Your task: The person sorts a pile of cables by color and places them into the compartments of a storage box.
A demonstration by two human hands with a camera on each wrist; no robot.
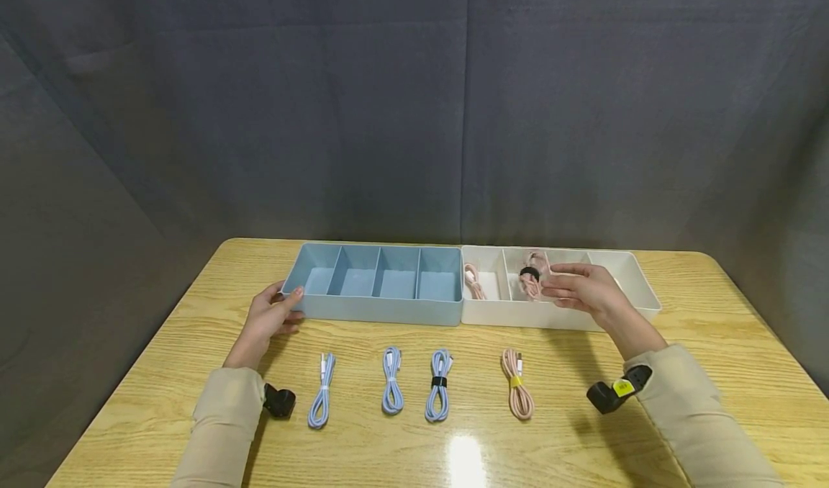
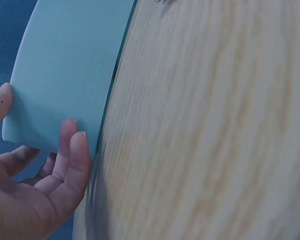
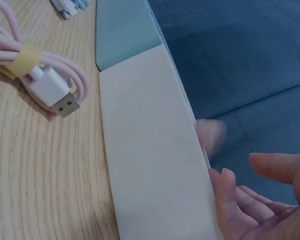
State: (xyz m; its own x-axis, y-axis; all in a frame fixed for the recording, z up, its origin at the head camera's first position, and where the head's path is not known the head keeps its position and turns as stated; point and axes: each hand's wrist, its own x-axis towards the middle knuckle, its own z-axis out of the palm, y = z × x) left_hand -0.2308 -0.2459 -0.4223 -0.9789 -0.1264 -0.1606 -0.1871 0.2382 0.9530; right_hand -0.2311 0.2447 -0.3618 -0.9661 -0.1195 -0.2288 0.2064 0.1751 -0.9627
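My left hand [image 1: 270, 314] holds the left end of the blue divided box [image 1: 382, 310]; in the left wrist view its thumb is at the rim and fingertips are by the lower corner. My right hand [image 1: 586, 291] is over the white divided box [image 1: 531, 316], fingers extended and loosely spread. Just left of these fingertips, a blurred pink coiled cable [image 1: 532, 286] with a black tie is at the second compartment from the left. The right wrist view shows a blurred pink shape [image 3: 211, 135] past the rim, apart from the thumb. Another pink cable [image 1: 474, 282] lies in the leftmost white compartment.
Three coiled blue cables lie in front of the boxes: one at left [image 1: 322, 391], one mid-table [image 1: 391, 380], one with a black tie [image 1: 437, 386]. A pink cable with a yellow tie [image 1: 517, 385] lies to their right. A dark curtain [image 1: 388, 114] hangs behind the wooden table [image 1: 376, 459].
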